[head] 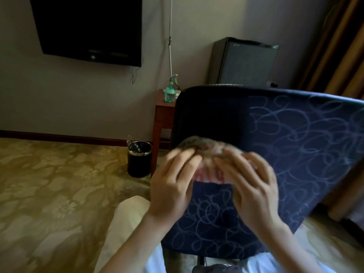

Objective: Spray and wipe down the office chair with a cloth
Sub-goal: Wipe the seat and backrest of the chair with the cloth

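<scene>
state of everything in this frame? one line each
cloth: bunched, pressed on office chair backrest
left hand: open, fingers flat on cloth
right hand: open, fingers flat on cloth
office chair: backrest under cloth
spray bottle: upright on side table, unheld
TV: screen dark
bin: upright on floor
mini fridge: door shut
</scene>
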A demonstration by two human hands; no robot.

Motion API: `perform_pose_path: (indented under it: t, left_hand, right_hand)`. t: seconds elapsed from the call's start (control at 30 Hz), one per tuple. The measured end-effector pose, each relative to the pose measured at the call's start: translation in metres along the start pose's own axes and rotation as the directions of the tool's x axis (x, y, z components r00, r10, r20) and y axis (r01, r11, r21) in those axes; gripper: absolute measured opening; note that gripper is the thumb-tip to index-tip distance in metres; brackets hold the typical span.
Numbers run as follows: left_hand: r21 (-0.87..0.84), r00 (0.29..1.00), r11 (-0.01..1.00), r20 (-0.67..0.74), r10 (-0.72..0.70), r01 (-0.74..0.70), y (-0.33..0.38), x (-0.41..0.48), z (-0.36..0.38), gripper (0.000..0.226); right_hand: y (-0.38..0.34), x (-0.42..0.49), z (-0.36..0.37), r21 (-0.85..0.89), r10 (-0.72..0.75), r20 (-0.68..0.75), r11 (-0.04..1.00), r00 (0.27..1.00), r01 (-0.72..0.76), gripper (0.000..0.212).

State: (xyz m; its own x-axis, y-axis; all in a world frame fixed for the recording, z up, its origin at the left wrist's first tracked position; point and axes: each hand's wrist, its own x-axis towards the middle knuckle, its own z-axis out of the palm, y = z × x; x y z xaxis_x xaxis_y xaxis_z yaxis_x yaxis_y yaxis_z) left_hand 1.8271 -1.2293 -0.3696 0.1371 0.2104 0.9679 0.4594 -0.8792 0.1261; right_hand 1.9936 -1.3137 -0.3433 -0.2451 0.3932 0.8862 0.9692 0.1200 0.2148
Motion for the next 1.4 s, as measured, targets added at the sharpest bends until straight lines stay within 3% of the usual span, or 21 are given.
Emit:
perform_pose_path:
  t: [0.1,0.23,0.4,0.53,1.0,1.2,1.3,1.4]
  left_hand:
    - [-0.002,0.986,0.988,-0.06,0.154,-0.154,0.036,0.076,-0.007,0.025]
    - [-0.047,0.979,0.978,-0.039,0.201,-0.202,0.062,0.127,0.015,0.025]
    - [0.028,0.972,0.971,0.003,0.237,-0.237,0.054,0.119,0.05,0.031]
    - [0.087,0.954,0.951,-0.012,0.299,-0.297,0.037,0.098,0.065,0.029]
    - [0.1,0.934,0.945,0.219,0.284,-0.311,-0.008,-0.039,0.1,0.024]
    - [0.083,0.9,0.951,0.354,0.253,-0.299,-0.005,-0.058,0.086,0.026]
    - [0.049,0.928,0.962,0.281,0.245,-0.269,0.014,-0.029,0.064,0.04]
    - [0.055,0.958,0.961,0.116,0.262,-0.269,0.032,0.025,0.033,0.028]
  right_hand:
    - [0.029,0.044,-0.05,-0.056,0.001,-0.127,0.998,0.992,-0.008,0.039]
    - [0.072,0.073,-0.073,-0.116,0.039,-0.178,0.991,0.983,-0.06,0.039]
    - [0.098,0.067,-0.045,-0.05,0.103,-0.15,0.992,0.983,-0.112,0.045]
    - [0.098,0.052,-0.021,-0.023,0.079,-0.191,0.996,0.978,-0.085,0.034]
    - [0.063,-0.084,0.067,0.054,0.255,-0.03,0.966,0.966,-0.253,0.056]
    - [0.045,-0.11,0.062,0.004,0.235,0.11,0.972,0.966,-0.237,0.047]
    - [0.041,-0.083,0.033,0.024,0.201,0.027,0.979,0.979,-0.201,0.044]
    - [0.038,-0.023,-0.011,0.043,0.113,-0.115,0.993,0.987,-0.109,0.042]
